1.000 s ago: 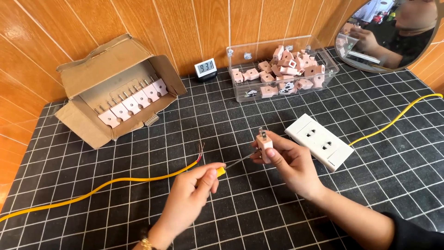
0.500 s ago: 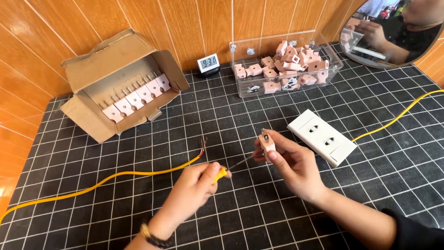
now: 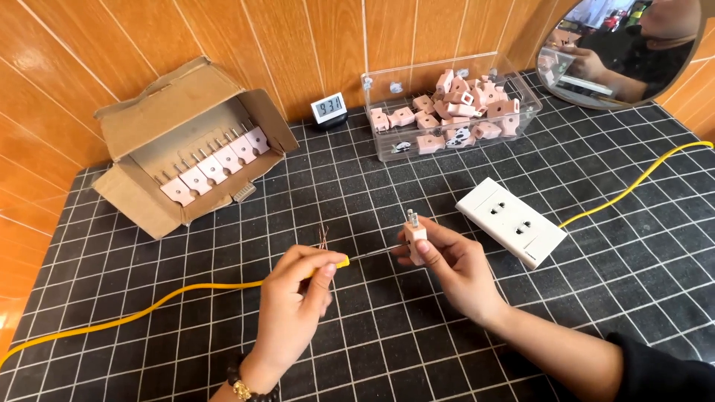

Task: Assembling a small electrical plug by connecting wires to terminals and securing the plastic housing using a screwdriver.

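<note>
Mid-table, near the front edge of the black gridded mat. Left hand: fingers pinched on thin yellow cable, bare copper strands fanned at its stripped end. Right hand: fingers clamped on small pink plastic plug, two metal prongs upright. White rectangular socket block just beside it.

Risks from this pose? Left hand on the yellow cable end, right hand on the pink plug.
1. Bare copper strands splay up beside the left hand; one may stay out of the pink plug and possibly short.
2. The right hand holds the plug in the air, so the thin wire could slip out.
3. The yellow cable trails left; a snag may tug it.
</note>
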